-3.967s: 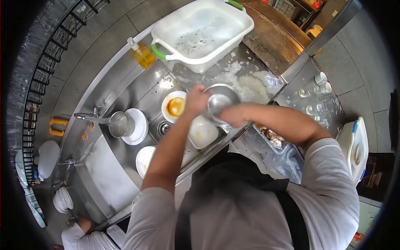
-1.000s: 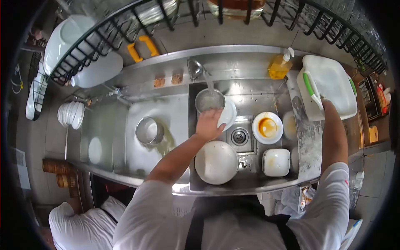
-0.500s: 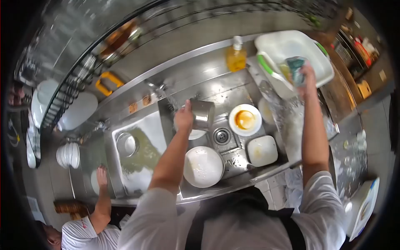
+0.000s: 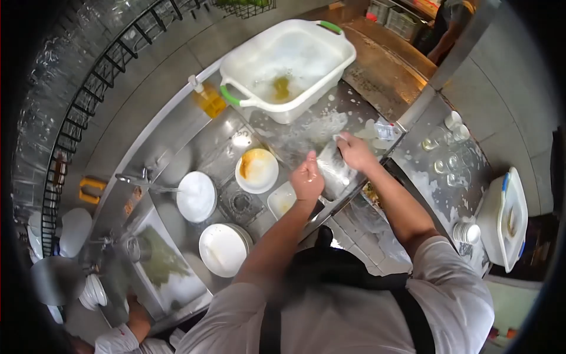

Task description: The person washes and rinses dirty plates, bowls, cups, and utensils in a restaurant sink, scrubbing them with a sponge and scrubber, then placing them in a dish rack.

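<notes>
My left hand is closed on the near left side of a steel container, tilted over the sink's right edge. At the container's upper rim is my right hand, with curled fingers; whatever they hold is hidden. Just left of my left hand sits a squarish white dish with a yellow smear. Beyond it lies a white plate stained with orange sauce. Water from the tap runs onto another white plate. Stacked white bowls stand nearer to me in the sink.
A white basin with green handles holds suds and a yellowish patch. Beside it stands a yellow soap bottle. Glasses and another basin are at right. A co-worker's hand is at the lower left sink.
The steel container has moved right, out of the sink's middle. My right hand has come down from the white basin to it, and the green sponge no longer shows. The view has turned right.
</notes>
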Demonstrator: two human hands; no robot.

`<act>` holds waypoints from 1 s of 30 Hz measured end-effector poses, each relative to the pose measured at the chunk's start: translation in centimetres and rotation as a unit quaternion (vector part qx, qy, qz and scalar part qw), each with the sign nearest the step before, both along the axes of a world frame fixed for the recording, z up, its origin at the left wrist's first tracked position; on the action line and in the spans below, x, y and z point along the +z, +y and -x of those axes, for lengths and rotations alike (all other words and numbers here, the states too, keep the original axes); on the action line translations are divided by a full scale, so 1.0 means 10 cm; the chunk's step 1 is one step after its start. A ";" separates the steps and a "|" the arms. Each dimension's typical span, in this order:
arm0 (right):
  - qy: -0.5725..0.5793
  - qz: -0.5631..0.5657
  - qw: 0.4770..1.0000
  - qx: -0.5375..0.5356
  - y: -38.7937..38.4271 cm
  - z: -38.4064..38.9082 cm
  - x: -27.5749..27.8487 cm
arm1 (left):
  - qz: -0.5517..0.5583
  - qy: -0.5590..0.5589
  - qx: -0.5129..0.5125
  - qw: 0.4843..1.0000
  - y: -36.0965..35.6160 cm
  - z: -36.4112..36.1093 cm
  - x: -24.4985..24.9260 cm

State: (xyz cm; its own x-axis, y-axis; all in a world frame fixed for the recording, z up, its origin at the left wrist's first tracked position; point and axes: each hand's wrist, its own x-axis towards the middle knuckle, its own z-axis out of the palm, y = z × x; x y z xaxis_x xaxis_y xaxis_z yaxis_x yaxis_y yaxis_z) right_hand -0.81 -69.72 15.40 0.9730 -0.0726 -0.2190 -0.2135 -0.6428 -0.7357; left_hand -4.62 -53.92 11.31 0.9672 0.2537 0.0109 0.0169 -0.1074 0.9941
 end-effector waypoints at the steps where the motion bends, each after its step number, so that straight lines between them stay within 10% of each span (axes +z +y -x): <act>1: -0.116 0.120 0.984 0.059 0.03 0.13 -0.02 | 0.016 -0.014 0.006 1.000 -0.03 -0.02 -0.11; 4: -0.370 0.216 0.901 0.070 0.25 0.39 0.04 | -0.143 -0.185 0.057 0.971 -0.03 -0.04 -0.19; 6: -0.021 -0.132 0.988 0.072 -0.17 -0.13 -0.19 | -0.161 -0.089 0.028 0.983 -0.08 0.06 -0.17; 7: 0.040 -0.097 0.993 0.047 -0.08 -0.07 0.12 | -0.156 -0.100 0.015 0.983 -0.07 0.14 -0.19; 10: -0.276 0.290 0.903 0.154 0.29 0.20 0.28 | -0.131 -0.187 0.063 0.972 -0.13 -0.06 -0.26; 12: 0.021 0.036 0.994 0.099 0.02 -0.14 0.13 | -0.161 -0.003 -0.001 0.987 -0.08 0.12 -0.10; 13: 0.236 -0.246 0.937 0.082 -0.28 -0.55 -0.37 | -0.155 0.004 0.006 0.988 0.06 0.22 -0.34; 15: 0.190 -0.297 0.934 -0.063 -0.26 -0.46 -0.42 | -0.390 -0.386 -0.112 0.828 0.41 -0.01 -0.89; 19: -0.193 0.055 0.972 0.121 -0.01 0.10 0.06 | -0.280 -0.339 -0.062 0.896 0.39 0.00 -0.08; 20: -0.284 0.120 0.938 0.156 0.15 0.30 0.09 | -0.081 -0.182 -0.094 0.975 0.21 0.00 -0.05; 23: -0.130 0.138 0.977 0.096 0.28 0.21 0.25 | -0.259 -0.005 0.001 0.966 -0.03 -0.11 0.06; 24: -0.015 -0.043 0.996 0.079 0.06 -0.19 0.06 | -0.274 -0.037 0.039 0.960 -0.10 -0.12 0.15; 27: -0.054 0.005 0.997 0.063 0.12 -0.57 0.07 | -0.178 -0.205 0.078 0.959 -0.04 -0.11 -0.10; 30: -0.025 0.087 0.995 0.052 0.10 -0.19 -0.30 | -0.208 -0.130 0.042 0.968 0.09 0.05 -0.23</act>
State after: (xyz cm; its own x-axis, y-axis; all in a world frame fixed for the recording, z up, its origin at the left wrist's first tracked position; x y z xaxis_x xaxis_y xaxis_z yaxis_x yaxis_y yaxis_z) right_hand 1.09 -68.72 12.44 0.9867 -0.0036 -0.1624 -0.1048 -0.7781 -0.6193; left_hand -5.09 -52.99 9.00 0.8942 0.2520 0.3700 -0.2028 -0.5089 0.8366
